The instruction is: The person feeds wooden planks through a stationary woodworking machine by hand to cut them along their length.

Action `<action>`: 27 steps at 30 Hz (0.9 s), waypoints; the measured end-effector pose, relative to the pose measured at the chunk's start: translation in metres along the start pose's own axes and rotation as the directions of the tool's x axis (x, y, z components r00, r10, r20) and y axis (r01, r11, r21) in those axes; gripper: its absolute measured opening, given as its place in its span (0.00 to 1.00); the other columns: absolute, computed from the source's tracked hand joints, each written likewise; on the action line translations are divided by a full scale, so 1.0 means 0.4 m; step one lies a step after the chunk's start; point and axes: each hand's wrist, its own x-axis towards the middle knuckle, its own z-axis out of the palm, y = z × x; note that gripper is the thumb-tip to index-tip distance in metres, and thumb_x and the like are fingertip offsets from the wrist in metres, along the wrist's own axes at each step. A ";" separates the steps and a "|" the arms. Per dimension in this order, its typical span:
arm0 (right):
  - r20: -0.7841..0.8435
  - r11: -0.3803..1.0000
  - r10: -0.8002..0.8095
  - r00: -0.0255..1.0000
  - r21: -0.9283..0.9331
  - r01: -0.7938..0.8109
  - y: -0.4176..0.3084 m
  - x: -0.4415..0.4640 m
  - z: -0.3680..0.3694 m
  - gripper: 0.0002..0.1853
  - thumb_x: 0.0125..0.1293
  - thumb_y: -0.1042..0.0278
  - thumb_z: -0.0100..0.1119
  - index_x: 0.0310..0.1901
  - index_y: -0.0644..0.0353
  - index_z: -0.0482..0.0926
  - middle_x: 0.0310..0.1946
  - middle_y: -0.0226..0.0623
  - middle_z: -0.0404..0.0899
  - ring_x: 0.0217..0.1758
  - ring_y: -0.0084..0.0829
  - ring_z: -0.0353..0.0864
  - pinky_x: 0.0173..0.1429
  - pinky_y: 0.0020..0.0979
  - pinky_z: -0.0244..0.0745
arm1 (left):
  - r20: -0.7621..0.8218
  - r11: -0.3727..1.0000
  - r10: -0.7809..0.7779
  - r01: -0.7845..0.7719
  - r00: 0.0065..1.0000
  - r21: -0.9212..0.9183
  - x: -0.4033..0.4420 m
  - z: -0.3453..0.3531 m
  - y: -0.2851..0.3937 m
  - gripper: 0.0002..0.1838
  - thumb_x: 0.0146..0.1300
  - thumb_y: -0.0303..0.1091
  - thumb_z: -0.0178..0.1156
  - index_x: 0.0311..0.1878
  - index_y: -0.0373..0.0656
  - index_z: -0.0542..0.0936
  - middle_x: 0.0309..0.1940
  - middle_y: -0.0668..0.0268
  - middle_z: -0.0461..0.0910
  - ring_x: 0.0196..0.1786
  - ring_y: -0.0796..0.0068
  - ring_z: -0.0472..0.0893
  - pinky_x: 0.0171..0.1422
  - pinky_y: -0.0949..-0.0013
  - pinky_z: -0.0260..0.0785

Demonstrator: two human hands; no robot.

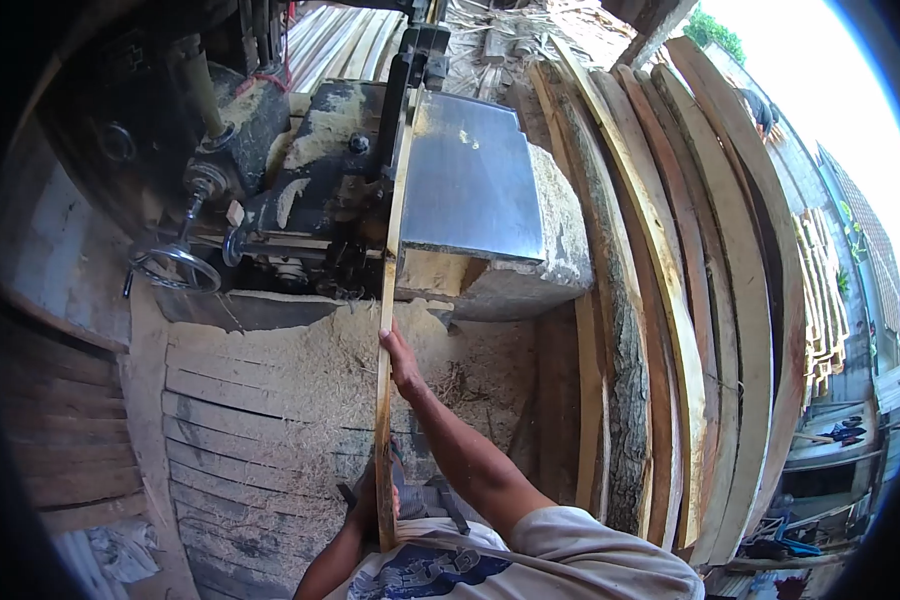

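Observation:
A long, narrow wooden strip [386,385] runs from my waist up onto the smooth metal table [480,180] of a machine that looks like a band saw. Its far end lies along the dark upright fence [395,115], near the saw's guide [427,45]. About halfway along the strip, my right hand [402,358] is closed on it from the right side. My left hand [370,497] is near the rear end, close to my body, closed around the strip and partly hidden by it.
A chrome handwheel [175,270] sticks out at the machine's left. Long rough planks [660,250], some with bark, lean in a row on the right. Sawdust [270,400] covers the slatted floor. More cut strips [345,45] lie behind the machine.

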 end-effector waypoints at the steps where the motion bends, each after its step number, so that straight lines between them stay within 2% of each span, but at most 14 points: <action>1: -0.027 0.999 -0.037 0.999 -0.020 0.036 -0.016 0.011 0.003 0.46 0.71 0.41 0.53 0.80 0.55 0.45 0.68 0.38 0.67 0.65 0.32 0.68 0.71 0.31 0.60 | 0.009 1.000 -0.002 0.002 1.000 0.001 0.006 0.013 0.024 0.49 0.57 0.85 0.40 0.31 0.38 0.79 0.22 0.56 0.78 0.22 0.57 0.81 0.29 0.54 0.79; 5: -0.019 0.998 -0.057 0.998 0.000 0.057 -0.052 0.068 0.000 0.45 0.73 0.38 0.51 0.80 0.56 0.47 0.73 0.40 0.63 0.72 0.33 0.64 0.73 0.32 0.58 | 0.041 1.000 -0.006 0.006 0.999 0.000 0.027 0.061 0.098 0.47 0.58 0.84 0.41 0.32 0.40 0.78 0.21 0.57 0.78 0.22 0.59 0.81 0.28 0.56 0.78; 8: -0.007 0.999 0.029 1.000 0.034 -0.029 -0.055 0.120 -0.016 0.46 0.69 0.28 0.46 0.81 0.43 0.47 0.77 0.37 0.55 0.77 0.42 0.56 0.77 0.47 0.52 | -0.002 1.000 0.023 -0.023 1.000 0.015 0.043 0.103 0.145 0.46 0.58 0.84 0.42 0.33 0.40 0.77 0.20 0.59 0.78 0.21 0.61 0.80 0.27 0.58 0.78; 10: -0.028 0.996 0.086 0.996 0.038 -0.085 -0.063 0.146 -0.035 0.48 0.66 0.23 0.46 0.80 0.38 0.47 0.78 0.42 0.53 0.78 0.48 0.56 0.74 0.56 0.55 | -0.091 0.996 0.073 -0.067 0.993 0.067 0.053 0.136 0.181 0.45 0.59 0.83 0.43 0.36 0.41 0.78 0.22 0.58 0.79 0.23 0.62 0.82 0.29 0.58 0.78; 12: -0.058 0.984 0.161 0.985 0.087 -0.156 -0.124 0.127 -0.030 0.47 0.68 0.26 0.49 0.80 0.44 0.50 0.76 0.45 0.58 0.78 0.48 0.56 0.75 0.56 0.56 | -0.168 0.990 0.116 -0.100 0.979 0.099 0.052 0.166 0.213 0.43 0.60 0.81 0.44 0.41 0.42 0.78 0.24 0.59 0.80 0.25 0.63 0.82 0.32 0.59 0.79; 13: -0.053 0.987 0.151 0.987 0.056 -0.148 -0.105 0.143 -0.044 0.48 0.65 0.22 0.49 0.80 0.40 0.52 0.76 0.48 0.57 0.78 0.54 0.55 0.72 0.65 0.55 | -0.198 0.988 0.130 -0.111 0.972 0.105 0.052 0.181 0.229 0.42 0.62 0.80 0.45 0.43 0.43 0.78 0.26 0.59 0.80 0.26 0.63 0.83 0.33 0.59 0.79; 15: -0.011 0.991 0.132 0.991 0.018 -0.131 -0.080 0.157 -0.072 0.49 0.64 0.21 0.49 0.79 0.41 0.53 0.76 0.47 0.59 0.77 0.53 0.58 0.72 0.62 0.56 | -0.175 0.985 0.144 -0.124 0.974 0.121 0.049 0.186 0.270 0.38 0.66 0.75 0.45 0.52 0.46 0.77 0.33 0.60 0.82 0.35 0.66 0.84 0.41 0.62 0.79; 17: 0.040 0.990 0.144 0.989 -0.016 -0.143 -0.080 0.142 -0.093 0.48 0.64 0.22 0.50 0.79 0.42 0.54 0.74 0.45 0.61 0.75 0.50 0.62 0.72 0.58 0.59 | -0.084 0.906 0.296 -0.252 0.952 0.341 0.107 0.113 0.276 0.40 0.66 0.75 0.46 0.56 0.44 0.75 0.40 0.59 0.82 0.41 0.65 0.83 0.47 0.64 0.77; 18: 0.067 0.987 0.159 0.985 -0.030 -0.157 -0.084 0.129 -0.104 0.47 0.65 0.24 0.51 0.79 0.42 0.55 0.73 0.44 0.63 0.74 0.49 0.63 0.71 0.56 0.60 | -0.030 0.842 0.357 -0.308 0.934 0.443 0.098 0.130 0.302 0.41 0.66 0.76 0.46 0.58 0.44 0.74 0.43 0.59 0.81 0.45 0.65 0.83 0.51 0.65 0.76; 19: 0.090 0.985 0.172 0.981 -0.045 -0.168 -0.090 0.120 -0.114 0.46 0.65 0.25 0.51 0.79 0.42 0.56 0.73 0.43 0.65 0.73 0.47 0.65 0.71 0.53 0.61 | -0.133 0.800 0.484 -0.376 0.865 0.467 0.065 0.144 0.302 0.43 0.66 0.71 0.53 0.65 0.40 0.69 0.56 0.57 0.77 0.58 0.65 0.78 0.63 0.65 0.71; 22: 0.161 0.970 0.230 0.960 -0.122 -0.212 -0.047 0.117 -0.177 0.45 0.67 0.31 0.56 0.78 0.49 0.58 0.72 0.39 0.64 0.64 0.37 0.71 0.61 0.37 0.70 | 0.033 0.533 0.647 -0.484 0.761 0.694 -0.042 0.234 0.368 0.43 0.66 0.62 0.61 0.70 0.35 0.63 0.65 0.55 0.70 0.66 0.64 0.73 0.70 0.62 0.66; 23: 0.166 0.975 0.212 0.963 -0.103 -0.197 -0.025 0.116 -0.193 0.44 0.68 0.35 0.59 0.76 0.55 0.61 0.67 0.38 0.70 0.57 0.30 0.73 0.56 0.31 0.70 | 0.043 0.607 0.577 -0.463 0.816 0.645 -0.105 0.306 0.415 0.43 0.63 0.53 0.69 0.71 0.35 0.63 0.64 0.54 0.73 0.66 0.65 0.75 0.70 0.62 0.66; 26: 0.275 0.949 0.190 0.943 -0.299 -0.104 -0.071 0.081 -0.224 0.42 0.68 0.36 0.60 0.72 0.61 0.68 0.58 0.37 0.78 0.54 0.27 0.74 0.56 0.29 0.70 | 0.120 0.522 0.533 -0.437 0.837 0.733 -0.171 0.370 0.462 0.45 0.57 0.52 0.74 0.69 0.35 0.66 0.59 0.55 0.79 0.60 0.67 0.79 0.67 0.65 0.70; 27: 0.317 0.932 0.199 0.927 -0.353 -0.080 -0.080 0.075 -0.234 0.40 0.67 0.36 0.61 0.68 0.62 0.72 0.55 0.38 0.80 0.53 0.26 0.75 0.55 0.30 0.71 | 0.080 0.483 0.565 -0.408 0.821 0.774 -0.173 0.379 0.467 0.45 0.51 0.52 0.78 0.65 0.34 0.71 0.54 0.56 0.83 0.55 0.69 0.83 0.63 0.66 0.73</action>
